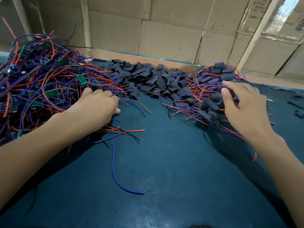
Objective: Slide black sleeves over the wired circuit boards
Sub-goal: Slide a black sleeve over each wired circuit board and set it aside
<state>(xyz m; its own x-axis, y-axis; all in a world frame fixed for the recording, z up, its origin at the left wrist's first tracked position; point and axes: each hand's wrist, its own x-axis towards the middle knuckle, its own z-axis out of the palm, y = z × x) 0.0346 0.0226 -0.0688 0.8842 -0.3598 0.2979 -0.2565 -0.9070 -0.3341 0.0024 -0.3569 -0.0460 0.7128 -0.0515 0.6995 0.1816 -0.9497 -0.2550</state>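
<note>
Nearest to us we see the dark green table [164, 186], and on it one loose blue wire [115, 175] lies alone, curved, apart from the piles.

A little farther, our two hands reach out. The left hand [97, 106] lies at the near right edge of the big pile of bare boards [41, 83], a tangle of red, blue and purple wires with small green circuit boards in it. The fingers are curled down into the wire ends; we cannot tell if this grip really pinches some wires or only rests on them. One green board [81, 79] shows just beyond the knuckles.

The right hand [243, 102] is over the pile of sleeved boards [212, 94], where the boards already wear black sleeves and red and blue wires stick out. Its fingers are bent and spread on top of the sleeved pieces, the thumb pointing up and left. If its grip closes on one piece, the picture does not show.

Between the two piles, farther back, lies the heap of black sleeves [148, 76], short flat tubes, many together, touching both wire piles at its sides.

Behind all stands a wall of cardboard boxes [164, 30] with pale wooden strips [86, 30] in front.
</note>
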